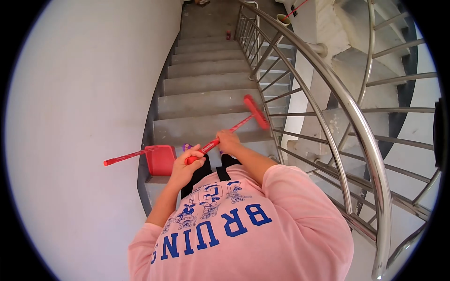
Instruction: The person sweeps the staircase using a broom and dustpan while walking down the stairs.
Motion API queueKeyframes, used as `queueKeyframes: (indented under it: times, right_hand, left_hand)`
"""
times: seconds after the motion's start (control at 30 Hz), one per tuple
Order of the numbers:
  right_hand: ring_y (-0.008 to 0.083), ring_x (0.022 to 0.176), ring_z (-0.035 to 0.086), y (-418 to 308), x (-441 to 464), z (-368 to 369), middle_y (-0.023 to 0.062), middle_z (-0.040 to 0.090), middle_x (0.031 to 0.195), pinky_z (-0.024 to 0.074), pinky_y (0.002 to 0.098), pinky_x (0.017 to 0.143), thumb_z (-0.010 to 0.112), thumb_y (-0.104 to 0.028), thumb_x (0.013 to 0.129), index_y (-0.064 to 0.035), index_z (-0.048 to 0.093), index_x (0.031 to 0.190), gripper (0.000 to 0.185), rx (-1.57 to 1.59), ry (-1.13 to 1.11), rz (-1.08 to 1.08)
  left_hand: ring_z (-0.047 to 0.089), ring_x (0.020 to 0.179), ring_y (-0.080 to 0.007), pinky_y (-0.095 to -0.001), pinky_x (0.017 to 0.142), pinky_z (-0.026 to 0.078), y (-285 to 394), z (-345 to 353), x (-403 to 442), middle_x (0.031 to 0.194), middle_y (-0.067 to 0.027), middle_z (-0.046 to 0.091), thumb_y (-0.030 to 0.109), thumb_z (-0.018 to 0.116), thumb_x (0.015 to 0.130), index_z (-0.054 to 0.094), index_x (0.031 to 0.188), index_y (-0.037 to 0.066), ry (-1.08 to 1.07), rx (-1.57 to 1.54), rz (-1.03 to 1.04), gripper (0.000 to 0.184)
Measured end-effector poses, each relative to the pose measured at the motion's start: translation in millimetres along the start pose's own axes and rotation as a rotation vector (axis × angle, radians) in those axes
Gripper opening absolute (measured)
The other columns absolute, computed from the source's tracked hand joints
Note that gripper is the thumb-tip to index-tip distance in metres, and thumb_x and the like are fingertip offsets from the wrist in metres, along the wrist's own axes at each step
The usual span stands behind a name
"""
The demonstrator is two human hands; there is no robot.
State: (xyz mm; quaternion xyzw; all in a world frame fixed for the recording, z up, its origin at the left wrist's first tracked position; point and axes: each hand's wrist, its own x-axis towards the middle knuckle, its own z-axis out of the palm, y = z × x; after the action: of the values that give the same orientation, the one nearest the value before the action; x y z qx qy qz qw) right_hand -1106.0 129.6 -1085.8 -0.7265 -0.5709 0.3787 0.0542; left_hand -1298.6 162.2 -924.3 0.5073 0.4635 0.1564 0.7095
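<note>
A red broom (241, 123) slants across in front of me, gripped by both hands. My left hand (187, 165) is closed round the top end of its handle, close to my body. Lower on the handle, my right hand (228, 140) is wrapped round it. The broom's head (256, 112) is over a step on the right, close to the railing; whether its bristles touch the step I cannot tell. Left of my left hand, a red dustpan (161, 160) rests on a step against the wall, its handle (126, 156) pointing left.
Grey stairs (206, 100) run down ahead to a landing, where a small red bottle-like item (228, 35) stands. A white wall (89, 93) bounds the left, a metal railing (347, 98) the right. Beyond the railing is a pale bucket (283, 19) with a red stick.
</note>
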Motion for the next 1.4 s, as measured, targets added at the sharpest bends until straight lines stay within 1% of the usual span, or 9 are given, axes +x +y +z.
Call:
queueKeyframes:
  times: [0.2,0.33,0.43,0.57,0.77,0.87,0.9,1.13,1.4]
  right_hand:
    - [0.0271,0.112,0.05,47,-18,30,0.0119,0.057,0.109,0.0417,0.045,0.091,0.059,-0.026,0.081,-0.012,0.061,0.097,0.021,-0.083,0.019,0.203]
    - [0.0263,0.117,0.047,52,-23,41,0.0107,0.053,0.117,0.0392,0.0481,0.093,0.055,-0.03,0.084,-0.0145,0.058,0.105,0.026,-0.121,-0.094,0.247]
    - [0.0259,0.116,0.048,39,-26,29,0.0094,0.052,0.118,0.0398,0.0455,0.093,0.057,-0.03,0.083,-0.0155,0.057,0.106,0.027,-0.019,-0.12,0.276]
    - [0.0265,0.115,0.048,27,-20,26,0.0088,0.052,0.114,0.0418,0.0421,0.092,0.061,-0.029,0.081,-0.0151,0.057,0.103,0.027,0.016,-0.158,0.22]
    - [0.0289,0.11,0.05,-3,-4,30,0.0103,0.053,0.11,0.0435,0.0415,0.09,0.069,-0.033,0.075,-0.0143,0.058,0.098,0.032,0.073,-0.155,0.118]
    - [0.0301,0.104,0.052,-24,6,35,0.0113,0.055,0.104,0.0438,0.041,0.087,0.071,-0.032,0.072,-0.0125,0.059,0.092,0.031,0.132,-0.103,0.046]
    - [0.0302,0.101,0.052,-31,11,40,0.0115,0.057,0.098,0.0442,0.0403,0.085,0.071,-0.03,0.072,-0.0116,0.059,0.089,0.028,0.138,-0.057,0.002]
    - [0.0341,0.099,0.053,-80,43,56,0.0175,0.058,0.097,0.0439,0.0394,0.087,0.073,-0.021,0.069,-0.0062,0.059,0.088,0.028,0.281,0.001,-0.228]
    - [0.0335,0.096,0.053,-148,81,74,0.0163,0.056,0.096,0.0448,0.0379,0.084,0.07,-0.016,0.071,-0.0081,0.057,0.087,0.022,0.45,-0.059,-0.328]
  left_hand:
    - [0.043,0.124,-0.0213,-0.0278,0.097,0.035,-50,19,24,0.139,-0.019,0.039,-0.001,0.064,0.078,0.061,0.095,0.006,-0.233,0.053,-0.13,0.019]
    - [0.055,0.103,-0.0146,-0.0253,0.089,0.041,-49,20,18,0.14,-0.0145,0.041,0.003,0.061,0.077,0.06,0.099,0.007,-0.269,0.199,-0.163,0.022]
    - [0.056,0.107,-0.0194,-0.0281,0.09,0.041,-48,18,14,0.138,-0.0134,0.044,0.004,0.061,0.077,0.06,0.099,0.008,-0.224,0.263,-0.114,0.022]
    - [0.045,0.122,-0.0216,-0.0268,0.1,0.033,-15,14,7,0.138,-0.0152,0.043,-0.002,0.062,0.078,0.059,0.096,0.005,-0.2,0.234,-0.181,0.02]
    - [0.047,0.121,-0.0209,-0.0267,0.098,0.034,13,-10,-5,0.134,-0.0146,0.048,-0.002,0.062,0.077,0.06,0.095,0.004,-0.104,0.256,-0.136,0.019]
    - [0.053,0.111,-0.019,-0.0265,0.092,0.04,33,-24,-13,0.132,-0.0134,0.051,-0.003,0.061,0.076,0.059,0.095,0.004,-0.037,0.294,-0.182,0.02]
    - [0.057,0.099,-0.0162,-0.0266,0.084,0.045,33,-31,-13,0.129,-0.012,0.053,-0.002,0.06,0.076,0.059,0.094,0.003,-0.04,0.357,-0.023,0.019]
    - [0.059,0.1,-0.021,-0.0305,0.085,0.045,78,-68,-26,0.12,-0.0154,0.058,-0.001,0.058,0.076,0.059,0.093,0.001,0.016,0.426,-0.04,0.017]
    - [0.062,0.092,-0.0285,-0.032,0.082,0.046,110,-113,-42,0.102,-0.0165,0.064,0.002,0.059,0.077,0.057,0.095,0.0,0.122,0.622,0.005,0.018]
